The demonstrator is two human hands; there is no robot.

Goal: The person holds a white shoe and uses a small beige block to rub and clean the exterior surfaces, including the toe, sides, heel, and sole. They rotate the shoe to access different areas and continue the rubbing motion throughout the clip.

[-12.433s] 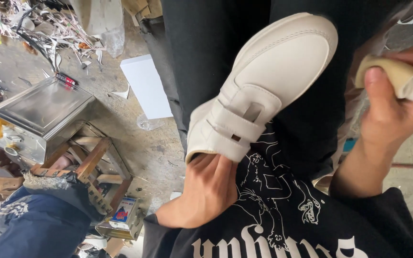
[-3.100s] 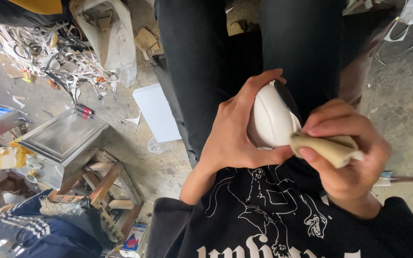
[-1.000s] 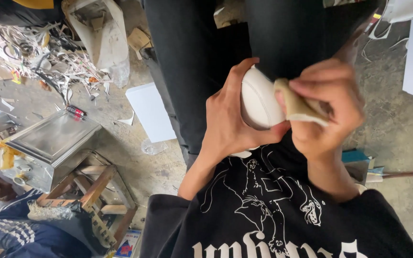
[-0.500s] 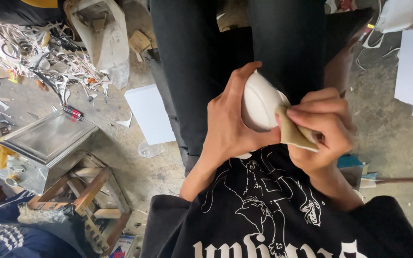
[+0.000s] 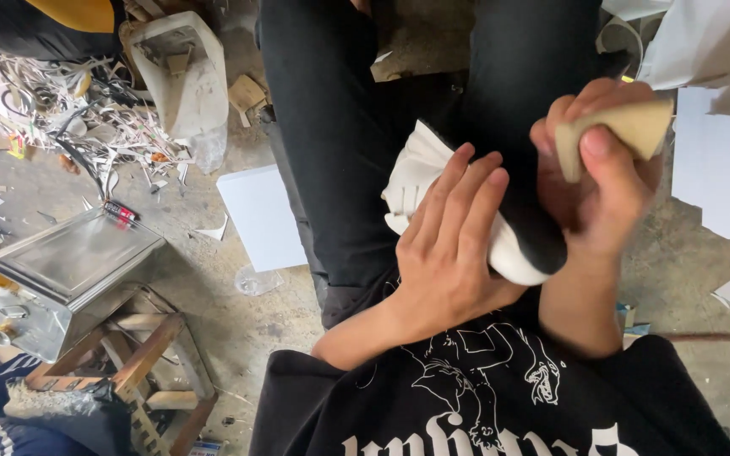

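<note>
The cream shoe (image 5: pixel 433 181) is resting on the person's lap against the black trousers (image 5: pixel 331 143), its dark sole (image 5: pixel 530 224) turned partly upward and its strapped upper facing away toward the left. The left hand (image 5: pixel 449 253) is wrapping over the shoe from the near side, fingers spread across the upper and the grip closed on it, steadying it in place. The right hand (image 5: pixel 597 181) is hovering just beside the heel end, its grip closed around a tan rubbing block (image 5: pixel 614 131) pinched between thumb and fingers; the block is sitting above the shoe and not touching it in this view (the hand is motion-blurred, so the exact gap is hard to read). Judging progress: the visible cream surface is looking clean and even, with no obvious marks, which suggests the rubbing is well along on that side, though the far side and most of the sole edge are hidden by the hand, so what remains there cannot be told. The pale rim along the sole is appearing smooth where it shows. Around the person, the concrete floor (image 5: pixel 238 312) is carrying a white sheet (image 5: pixel 259 215), a metal box (image 5: pixel 69 266) on a wooden stool (image 5: pixel 141 363), a worn pale form (image 5: pixel 183 72) and a heap of trimmings (image 5: pixel 61 118) at upper left.
</note>
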